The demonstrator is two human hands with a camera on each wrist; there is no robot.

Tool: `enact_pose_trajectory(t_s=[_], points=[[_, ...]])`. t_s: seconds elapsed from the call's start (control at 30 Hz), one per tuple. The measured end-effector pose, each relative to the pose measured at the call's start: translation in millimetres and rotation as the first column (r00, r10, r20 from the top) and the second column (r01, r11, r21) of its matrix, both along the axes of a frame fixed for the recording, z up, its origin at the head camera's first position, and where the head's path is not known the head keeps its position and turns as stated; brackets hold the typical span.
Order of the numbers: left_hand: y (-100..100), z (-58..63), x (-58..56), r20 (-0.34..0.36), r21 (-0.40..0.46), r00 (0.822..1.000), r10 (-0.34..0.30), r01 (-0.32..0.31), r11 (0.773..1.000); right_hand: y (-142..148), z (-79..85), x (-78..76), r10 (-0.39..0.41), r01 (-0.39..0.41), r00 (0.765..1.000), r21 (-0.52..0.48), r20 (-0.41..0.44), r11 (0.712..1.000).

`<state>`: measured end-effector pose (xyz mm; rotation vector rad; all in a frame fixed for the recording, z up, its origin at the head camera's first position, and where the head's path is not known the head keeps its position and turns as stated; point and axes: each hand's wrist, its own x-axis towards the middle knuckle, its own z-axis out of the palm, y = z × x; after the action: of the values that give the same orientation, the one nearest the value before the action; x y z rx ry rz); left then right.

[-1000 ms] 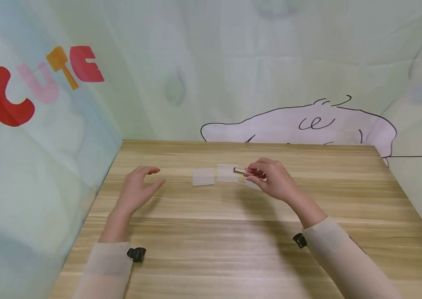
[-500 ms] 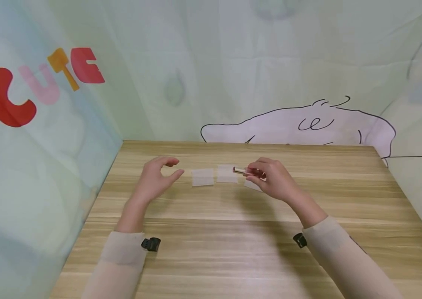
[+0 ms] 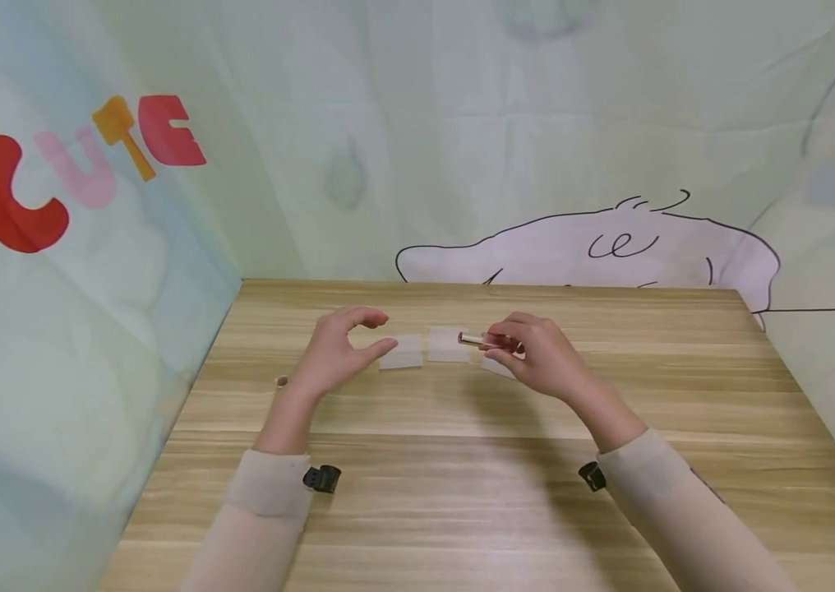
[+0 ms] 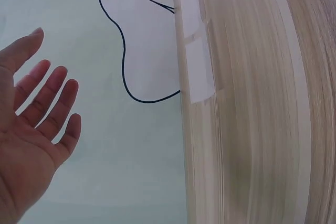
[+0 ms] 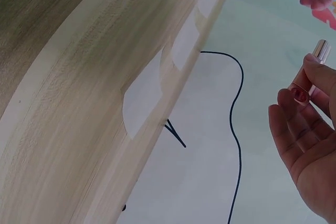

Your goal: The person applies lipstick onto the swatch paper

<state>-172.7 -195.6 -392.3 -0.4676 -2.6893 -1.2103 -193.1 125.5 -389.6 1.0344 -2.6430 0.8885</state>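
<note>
My right hand [image 3: 539, 353] pinches a small lipstick [image 3: 472, 339] between thumb and fingers, above the table. Its shiny metallic end points left; in the right wrist view the lipstick [image 5: 321, 51] shows a red end near the fingers. My left hand [image 3: 336, 353] hovers with nothing in it, thumb and fingers apart and softly bent, as the hand [image 4: 42, 124] in the left wrist view also shows. Its thumb tip overlaps the left one of three white paper squares [image 3: 404, 352]. The middle square [image 3: 447, 345] lies beside it; the right square [image 3: 497, 364] is partly hidden by my right hand.
A small round dark-centred thing [image 3: 282, 381] with a pale rim lies left of my left forearm, too small to identify. The wood-grain table [image 3: 447, 493] meets a printed cloth [image 3: 358, 205] along its back and left edges.
My left hand has moved right, toward the left paper square, and the small round thing has come into view behind it. My right hand and the lipstick have stayed nearly still.
</note>
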Motion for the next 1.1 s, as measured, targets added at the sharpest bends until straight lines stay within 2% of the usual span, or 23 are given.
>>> enact_pose_trajectory(t_s=[0.23,0.6,1.1], points=[[7,-2.3,-1.1,-0.010,0.002,1.000,-0.016,0.016,1.000,-1,1.1,0.0,-0.005,0.005,1.000,0.002,-0.005,1.000],[17,-6.4,-3.9,0.032,0.046,0.999,-0.040,0.038,0.998,-6,2.8,0.4,0.012,-0.012,1.000,-0.008,-0.001,1.000],[29,-7.8,-4.8,0.021,0.026,0.998,-0.060,0.060,0.998,-12,3.5,1.4,0.024,-0.025,1.000,-0.022,-0.017,0.999]])
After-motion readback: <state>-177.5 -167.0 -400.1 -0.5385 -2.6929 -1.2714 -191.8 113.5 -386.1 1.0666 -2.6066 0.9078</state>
